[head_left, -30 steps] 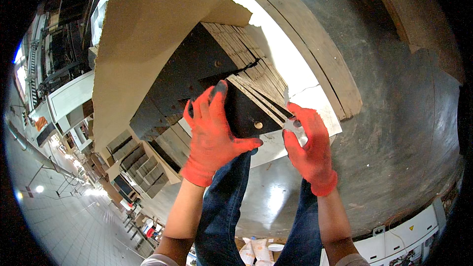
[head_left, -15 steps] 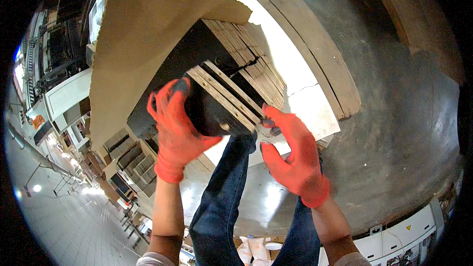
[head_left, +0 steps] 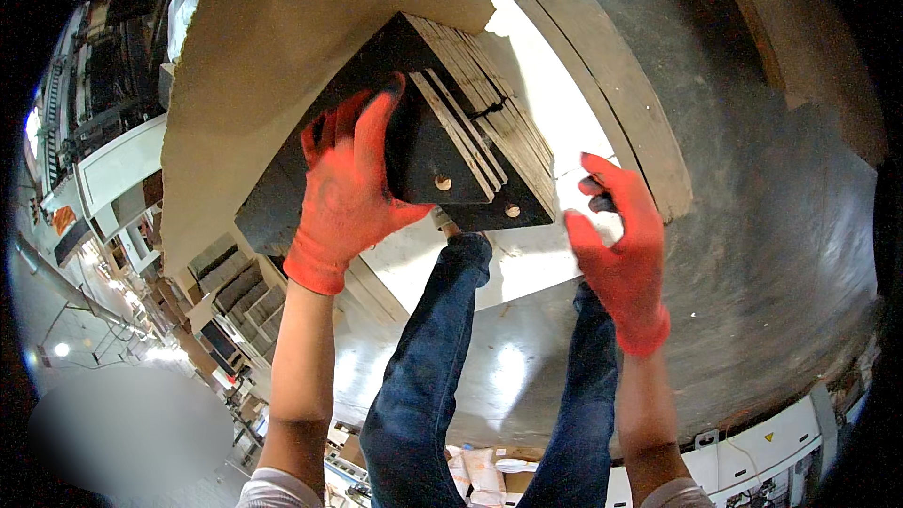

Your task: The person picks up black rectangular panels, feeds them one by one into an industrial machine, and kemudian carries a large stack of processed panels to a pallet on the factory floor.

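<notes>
My left hand (head_left: pixel 350 190), in a red glove with dark fingertips, is spread at the left side of a few black boards (head_left: pixel 428 155) with pale layered edges. Its thumb and fingers stand wide apart, and whether they touch the boards I cannot tell. These boards lie on a larger stack of black boards (head_left: pixel 480 66), whose light wood edges face right. A round hole shows near the corner of the top board, another in the board below. Off to the right, clear of the stack, my right hand (head_left: pixel 621 249) holds nothing, its fingers bent and apart from the thumb.
A big sheet of brown cardboard (head_left: pixel 245 66) rises behind and left of the stack. White sheeting (head_left: pixel 489 284) lies under it, with a long wooden beam (head_left: pixel 602 103) along the right. Cardboard pieces (head_left: pixel 246 292) stand at the left. Grey floor (head_left: pixel 752 263) stretches right.
The small boards have gone from tilted between my hands to lying on the stack. My right hand has come away from them to the right; my left has spread and moved up.
</notes>
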`<state>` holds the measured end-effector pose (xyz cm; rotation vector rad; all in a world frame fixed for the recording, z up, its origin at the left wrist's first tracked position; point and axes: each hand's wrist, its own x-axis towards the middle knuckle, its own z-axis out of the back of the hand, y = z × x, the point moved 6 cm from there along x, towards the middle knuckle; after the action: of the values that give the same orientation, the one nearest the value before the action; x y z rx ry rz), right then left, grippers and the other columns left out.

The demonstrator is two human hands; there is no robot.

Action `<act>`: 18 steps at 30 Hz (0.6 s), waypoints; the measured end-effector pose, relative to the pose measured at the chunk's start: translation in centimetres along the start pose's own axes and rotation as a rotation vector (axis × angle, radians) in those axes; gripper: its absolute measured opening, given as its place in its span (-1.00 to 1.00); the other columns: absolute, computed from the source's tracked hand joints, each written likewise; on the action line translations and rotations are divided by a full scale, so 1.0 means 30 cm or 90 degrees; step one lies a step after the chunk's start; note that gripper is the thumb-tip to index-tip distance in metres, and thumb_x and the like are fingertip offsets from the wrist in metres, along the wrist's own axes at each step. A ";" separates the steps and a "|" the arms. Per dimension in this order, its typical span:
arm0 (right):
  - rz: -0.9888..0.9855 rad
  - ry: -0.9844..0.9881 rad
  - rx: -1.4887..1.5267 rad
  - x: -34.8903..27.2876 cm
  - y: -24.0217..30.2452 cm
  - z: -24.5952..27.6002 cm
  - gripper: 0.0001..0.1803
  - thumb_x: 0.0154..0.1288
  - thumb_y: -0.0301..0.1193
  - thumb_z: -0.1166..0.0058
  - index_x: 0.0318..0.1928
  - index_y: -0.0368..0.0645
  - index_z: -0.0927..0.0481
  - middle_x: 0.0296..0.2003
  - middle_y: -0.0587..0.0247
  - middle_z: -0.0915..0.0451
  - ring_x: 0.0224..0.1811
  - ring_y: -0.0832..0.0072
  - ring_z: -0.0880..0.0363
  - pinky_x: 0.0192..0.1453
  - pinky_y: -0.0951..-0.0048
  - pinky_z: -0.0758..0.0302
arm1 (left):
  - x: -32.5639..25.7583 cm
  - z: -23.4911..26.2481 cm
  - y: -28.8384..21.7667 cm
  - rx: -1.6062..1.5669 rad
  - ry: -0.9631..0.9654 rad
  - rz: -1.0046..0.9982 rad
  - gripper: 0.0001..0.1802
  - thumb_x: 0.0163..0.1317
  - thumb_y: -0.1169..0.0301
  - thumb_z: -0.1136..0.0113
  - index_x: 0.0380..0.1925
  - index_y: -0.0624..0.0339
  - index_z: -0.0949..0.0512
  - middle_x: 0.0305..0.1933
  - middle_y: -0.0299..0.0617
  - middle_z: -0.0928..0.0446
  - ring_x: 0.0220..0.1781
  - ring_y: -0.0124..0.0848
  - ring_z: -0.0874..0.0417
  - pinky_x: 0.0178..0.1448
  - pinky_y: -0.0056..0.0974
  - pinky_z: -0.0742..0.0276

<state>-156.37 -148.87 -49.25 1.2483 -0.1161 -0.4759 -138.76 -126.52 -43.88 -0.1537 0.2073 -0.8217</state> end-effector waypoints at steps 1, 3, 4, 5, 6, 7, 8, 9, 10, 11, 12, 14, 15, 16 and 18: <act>0.047 0.030 -0.019 0.019 0.036 -0.014 -0.39 0.13 -0.47 -0.41 0.25 -0.18 -0.64 -0.08 0.09 -0.66 -0.08 0.18 -0.67 0.04 0.21 -0.60 | 0.002 -0.005 0.003 -0.002 0.006 0.005 0.35 -0.31 0.04 -0.74 0.59 0.06 -0.29 0.40 0.10 -0.50 0.42 0.14 -0.49 0.53 0.23 -0.21; 0.120 0.072 -0.090 0.042 0.084 -0.057 -0.37 0.09 -0.39 -0.47 0.24 -0.14 -0.65 -0.08 0.12 -0.64 -0.05 0.17 -0.65 0.07 0.17 -0.58 | 0.008 -0.013 -0.001 -0.009 0.001 0.015 0.34 -0.31 0.04 -0.74 0.59 0.04 -0.30 0.40 0.09 -0.49 0.40 0.14 -0.50 0.52 0.22 -0.23; 0.156 0.094 -0.123 0.049 0.113 -0.084 -0.35 0.07 -0.35 -0.51 0.23 -0.13 -0.66 -0.08 0.14 -0.63 -0.04 0.16 -0.64 0.08 0.15 -0.56 | 0.012 -0.011 -0.003 -0.011 -0.001 0.021 0.34 -0.30 0.05 -0.74 0.59 0.03 -0.30 0.40 0.08 -0.49 0.39 0.14 -0.51 0.51 0.21 -0.24; 0.156 0.106 -0.173 0.057 0.137 -0.110 -0.37 0.04 -0.29 -0.53 0.19 -0.08 -0.67 -0.10 0.22 -0.61 -0.03 0.19 -0.61 0.08 0.13 -0.51 | 0.016 -0.007 -0.009 -0.018 0.000 0.021 0.34 -0.30 0.05 -0.74 0.59 0.03 -0.30 0.41 0.08 -0.49 0.39 0.13 -0.51 0.51 0.20 -0.24; 0.157 0.112 -0.188 0.062 0.143 -0.130 -0.39 0.05 -0.30 -0.52 0.17 -0.07 -0.68 -0.11 0.23 -0.61 -0.04 0.21 -0.60 0.07 0.13 -0.51 | 0.021 -0.003 -0.016 -0.025 0.000 0.021 0.33 -0.30 0.06 -0.74 0.59 0.02 -0.30 0.41 0.08 -0.48 0.39 0.13 -0.51 0.51 0.20 -0.25; 0.158 0.116 -0.203 0.068 0.144 -0.149 -0.42 0.06 -0.31 -0.52 0.15 -0.06 -0.68 -0.13 0.25 -0.60 -0.04 0.22 -0.60 0.06 0.13 -0.50 | 0.025 0.000 -0.019 -0.032 0.001 0.020 0.33 -0.30 0.06 -0.74 0.59 0.02 -0.30 0.41 0.07 -0.48 0.39 0.13 -0.51 0.51 0.19 -0.25; 0.159 0.121 -0.219 0.073 0.142 -0.166 -0.45 0.07 -0.32 -0.51 0.13 -0.05 -0.69 -0.14 0.26 -0.59 -0.05 0.23 -0.60 0.04 0.13 -0.50 | 0.027 -0.002 -0.019 -0.041 -0.003 0.022 0.33 -0.30 0.07 -0.74 0.59 0.01 -0.30 0.41 0.08 -0.48 0.39 0.12 -0.51 0.50 0.19 -0.26; 0.172 0.096 -0.211 0.075 0.143 -0.173 -0.52 0.10 -0.36 -0.48 0.08 -0.05 -0.70 -0.17 0.27 -0.59 -0.11 0.22 -0.60 -0.01 0.14 -0.51 | 0.028 -0.004 -0.019 -0.050 -0.006 0.025 0.32 -0.30 0.07 -0.74 0.59 0.01 -0.31 0.41 0.08 -0.47 0.39 0.12 -0.51 0.50 0.19 -0.27; 0.176 0.087 -0.210 0.076 0.138 -0.178 -0.53 0.10 -0.36 -0.48 0.06 -0.05 -0.70 -0.19 0.26 -0.59 -0.13 0.21 -0.61 -0.03 0.14 -0.51 | 0.025 -0.005 -0.016 -0.059 -0.009 0.028 0.32 -0.30 0.08 -0.74 0.59 0.01 -0.31 0.41 0.08 -0.47 0.39 0.11 -0.51 0.49 0.18 -0.28; 0.180 0.077 -0.210 0.077 0.134 -0.182 -0.55 0.10 -0.36 -0.48 0.05 -0.05 -0.70 -0.21 0.25 -0.59 -0.15 0.20 -0.61 -0.05 0.15 -0.52 | 0.020 -0.008 -0.011 -0.059 -0.007 0.037 0.32 -0.30 0.09 -0.74 0.59 0.00 -0.30 0.43 0.09 -0.47 0.41 0.13 -0.50 0.49 0.19 -0.28; 0.183 0.069 -0.209 0.077 0.130 -0.183 -0.56 0.09 -0.37 -0.48 0.03 -0.05 -0.71 -0.22 0.24 -0.59 -0.17 0.20 -0.61 -0.07 0.15 -0.52 | 0.013 -0.010 -0.007 -0.059 -0.004 0.047 0.32 -0.29 0.11 -0.74 0.59 0.00 -0.30 0.44 0.10 -0.46 0.43 0.14 -0.49 0.50 0.19 -0.29; 0.185 0.074 -0.198 0.079 0.123 -0.186 -0.54 0.09 -0.39 -0.47 0.06 -0.04 -0.72 -0.23 0.22 -0.61 -0.19 0.16 -0.63 -0.08 0.16 -0.53 | 0.007 -0.006 -0.006 -0.025 0.001 0.061 0.34 -0.29 0.14 -0.76 0.60 0.07 -0.28 0.47 0.12 -0.46 0.49 0.16 -0.46 0.56 0.17 -0.28; 0.185 0.077 -0.193 0.079 0.119 -0.186 -0.53 0.08 -0.40 -0.47 0.07 -0.04 -0.72 -0.23 0.21 -0.62 -0.19 0.15 -0.63 -0.09 0.16 -0.54 | -0.002 0.008 -0.010 0.012 0.004 0.068 0.36 -0.30 0.15 -0.79 0.60 0.14 -0.26 0.49 0.13 -0.47 0.53 0.17 -0.44 0.61 0.15 -0.28; 0.173 0.081 -0.159 0.079 0.112 -0.176 -0.53 0.11 -0.42 -0.46 0.09 -0.07 -0.72 -0.21 0.19 -0.63 -0.15 0.15 -0.65 -0.05 0.18 -0.56 | -0.010 0.016 -0.016 0.045 0.005 0.071 0.39 -0.30 0.17 -0.81 0.60 0.22 -0.24 0.50 0.14 -0.48 0.57 0.18 -0.43 0.67 0.13 -0.27; 0.147 0.087 -0.097 0.078 0.091 -0.143 -0.53 0.16 -0.45 -0.44 0.13 -0.12 -0.71 -0.16 0.16 -0.67 -0.08 0.16 -0.69 0.04 0.20 -0.61 | -0.097 0.044 0.012 -0.179 -0.177 0.097 0.29 -0.16 0.21 -0.74 0.62 0.15 -0.23 0.57 0.07 -0.41 0.59 0.07 -0.43 0.66 0.17 -0.26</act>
<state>-152.03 -145.40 -48.49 1.0987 -0.1038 -0.1953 -140.14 -124.05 -42.33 -0.5070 0.0708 -0.6083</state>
